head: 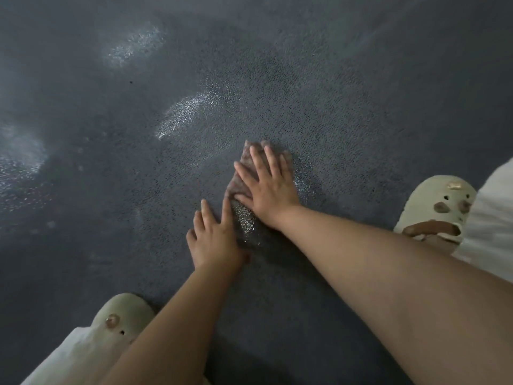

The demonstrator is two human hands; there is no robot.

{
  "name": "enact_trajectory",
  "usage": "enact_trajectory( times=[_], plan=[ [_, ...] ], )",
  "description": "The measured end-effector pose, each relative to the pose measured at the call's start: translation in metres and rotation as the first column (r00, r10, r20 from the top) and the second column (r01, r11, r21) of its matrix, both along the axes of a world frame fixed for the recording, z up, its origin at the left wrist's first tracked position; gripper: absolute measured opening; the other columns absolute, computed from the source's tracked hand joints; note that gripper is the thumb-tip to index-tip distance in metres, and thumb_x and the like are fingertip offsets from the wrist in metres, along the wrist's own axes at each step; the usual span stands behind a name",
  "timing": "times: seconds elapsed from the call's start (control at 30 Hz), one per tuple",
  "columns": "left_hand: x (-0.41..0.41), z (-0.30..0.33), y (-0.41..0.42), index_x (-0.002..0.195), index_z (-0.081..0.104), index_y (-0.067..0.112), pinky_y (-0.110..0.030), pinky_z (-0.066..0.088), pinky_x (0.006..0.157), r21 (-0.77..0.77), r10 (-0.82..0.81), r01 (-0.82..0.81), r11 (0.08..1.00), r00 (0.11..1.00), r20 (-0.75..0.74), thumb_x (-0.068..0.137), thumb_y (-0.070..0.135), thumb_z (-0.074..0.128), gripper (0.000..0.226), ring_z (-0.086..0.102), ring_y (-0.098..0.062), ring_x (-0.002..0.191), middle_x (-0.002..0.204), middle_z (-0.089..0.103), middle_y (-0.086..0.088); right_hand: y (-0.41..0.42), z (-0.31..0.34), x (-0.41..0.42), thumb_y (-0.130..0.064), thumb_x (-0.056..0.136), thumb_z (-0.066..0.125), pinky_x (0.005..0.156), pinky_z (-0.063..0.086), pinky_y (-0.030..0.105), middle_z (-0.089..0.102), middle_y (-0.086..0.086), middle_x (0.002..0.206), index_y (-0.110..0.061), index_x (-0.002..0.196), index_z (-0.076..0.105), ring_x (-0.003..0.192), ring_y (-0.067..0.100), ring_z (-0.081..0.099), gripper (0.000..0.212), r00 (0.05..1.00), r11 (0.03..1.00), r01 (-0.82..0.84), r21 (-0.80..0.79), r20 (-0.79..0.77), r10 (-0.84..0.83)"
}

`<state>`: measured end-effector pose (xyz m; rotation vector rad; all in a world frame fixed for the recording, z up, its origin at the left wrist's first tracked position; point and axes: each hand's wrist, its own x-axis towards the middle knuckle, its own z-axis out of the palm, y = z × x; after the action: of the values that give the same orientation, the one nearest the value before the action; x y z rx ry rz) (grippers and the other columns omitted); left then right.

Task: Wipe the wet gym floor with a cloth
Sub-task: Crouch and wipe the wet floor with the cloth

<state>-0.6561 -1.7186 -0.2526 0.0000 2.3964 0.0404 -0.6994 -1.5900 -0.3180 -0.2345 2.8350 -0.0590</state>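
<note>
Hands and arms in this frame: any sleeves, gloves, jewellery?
Both forearms are bare to the frame edge: no sleeves, gloves, watch or rings visible on the left hand or right hand. Elsewhere: pale loose clothing and pale green clogs with charms.

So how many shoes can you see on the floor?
2. One pale green shoe is at the bottom left, by the left arm. The other shoe is on the right, beyond the right arm. Trousers hide part of each.
</note>
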Motion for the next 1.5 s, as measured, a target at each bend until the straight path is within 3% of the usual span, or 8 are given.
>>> enact_trajectory(
  times=[0.33,0.5,0.7,0.93,1.17,1.27,1.4,1.5],
  plan=[
    [0.012,-0.010,0.014,0.148,-0.017,0.025,-0.058,0.013,0.113,-0.027,-0.049,0.051,0.998,0.996,0.074,0.070,0.046,0.078,0.125,-0.010,-0.042,0.143,0.154,-0.022,-0.018,0.089,0.006,-0.027,-0.058,0.096,0.018,0.116,-0.006,0.048,-0.016,0.009,0.158,-0.028,0.151,-0.004,0.143,0.039,-0.011,0.066,0.901,0.901,0.432,0.047,0.031,-0.434],
    [0.011,-0.012,0.016,0.149,-0.015,0.024,-0.057,0.013,0.113,-0.031,-0.048,0.050,0.998,0.997,0.063,0.069,0.045,0.079,0.125,-0.009,-0.043,0.143,0.154,-0.021,-0.018,0.046,-0.002,0.062,-0.051,0.092,0.033,0.112,0.017,0.059,0.023,0.021,0.153,-0.016,0.146,0.035,0.136,0.050,0.023,0.064,0.702,0.707,0.705,-0.060,-0.089,-0.707],
    [0.011,-0.013,0.017,0.149,-0.013,0.024,-0.058,0.014,0.113,-0.032,-0.043,0.045,0.998,0.998,0.053,0.069,0.043,0.080,0.125,-0.008,-0.043,0.143,0.154,-0.020,-0.019,0.024,-0.004,0.073,-0.052,0.083,0.036,0.104,0.025,0.063,0.038,0.025,0.144,-0.017,0.137,0.050,0.127,0.054,0.036,0.066,0.751,0.753,0.654,-0.070,-0.064,-0.658],
    [0.011,-0.014,0.015,0.149,-0.015,0.024,-0.059,0.013,0.112,-0.030,-0.054,0.055,0.998,0.997,0.052,0.067,0.046,0.080,0.127,-0.009,-0.043,0.143,0.154,-0.020,-0.019,0.102,0.004,0.004,-0.057,0.096,0.021,0.115,-0.007,0.048,-0.013,0.009,0.158,-0.027,0.152,-0.001,0.144,0.039,-0.009,0.067,0.871,0.871,0.491,0.021,-0.011,-0.491],
    [0.012,-0.013,0.013,0.148,-0.016,0.024,-0.061,0.011,0.111,-0.032,-0.074,0.076,0.997,0.996,0.045,0.067,0.049,0.079,0.127,-0.008,-0.043,0.143,0.154,-0.021,-0.019,0.086,-0.005,0.043,-0.048,0.096,0.036,0.114,0.005,0.052,0.001,0.016,0.158,-0.012,0.151,0.018,0.142,0.045,0.004,0.068,0.506,0.510,0.856,-0.086,-0.067,-0.860],
    [0.012,-0.013,0.010,0.148,-0.016,0.024,-0.059,0.009,0.112,-0.022,-0.091,0.092,0.996,0.994,0.056,0.068,0.051,0.077,0.126,-0.008,-0.043,0.143,0.154,-0.021,-0.019,0.048,-0.006,0.053,-0.047,0.089,0.039,0.105,0.024,0.062,0.029,0.025,0.149,-0.005,0.139,0.044,0.130,0.055,0.030,0.066,0.409,0.417,0.900,-0.127,-0.080,-0.909],
    [0.006,-0.011,-0.005,0.151,0.000,0.027,-0.050,0.016,0.115,0.028,-0.161,0.161,0.987,0.987,0.002,0.079,0.047,0.070,0.102,0.005,-0.037,0.145,0.158,-0.007,-0.012,-0.011,-0.006,0.050,-0.047,0.085,0.046,0.099,0.029,0.067,0.038,0.027,0.144,-0.004,0.135,0.049,0.125,0.057,0.037,0.066,0.460,0.464,0.875,-0.135,-0.059,-0.886],
    [-0.005,-0.006,-0.036,0.146,0.026,0.026,-0.040,0.023,0.113,0.126,-0.130,0.145,0.981,0.984,-0.124,0.083,0.038,0.067,0.076,0.027,-0.024,0.140,0.156,0.022,-0.001,-0.057,-0.006,0.052,-0.048,0.085,0.042,0.098,0.031,0.066,0.041,0.028,0.141,-0.005,0.132,0.051,0.123,0.056,0.040,0.065,0.652,0.647,0.747,-0.154,-0.026,-0.758]
  ],
)
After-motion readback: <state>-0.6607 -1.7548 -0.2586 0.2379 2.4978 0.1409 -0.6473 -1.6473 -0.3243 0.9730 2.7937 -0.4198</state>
